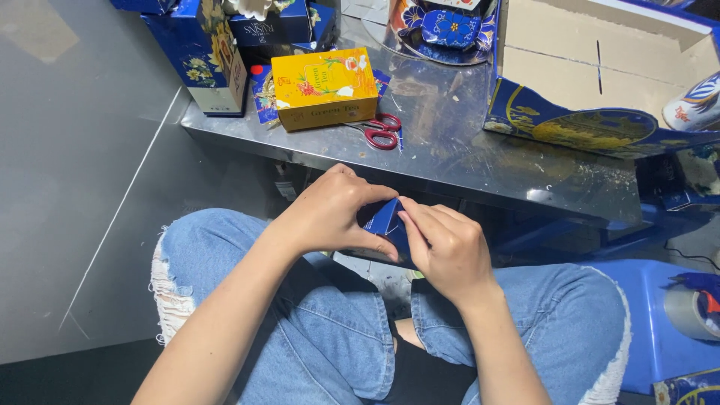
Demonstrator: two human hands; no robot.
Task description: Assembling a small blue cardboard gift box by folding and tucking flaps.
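Hands: left hand (330, 214) and right hand (444, 247) are both pinching a small blue box (384, 221), below the red scissors (381, 131).
Risk: I am judging the flap could crease under thumb pressure.

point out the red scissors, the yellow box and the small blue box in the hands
red scissors (381, 132), head view, on the red handle loops
yellow box (324, 88), head view, middle of its top face
small blue box (387, 220), head view, on the blue panel showing between left hand (330, 214) and right hand (448, 251)
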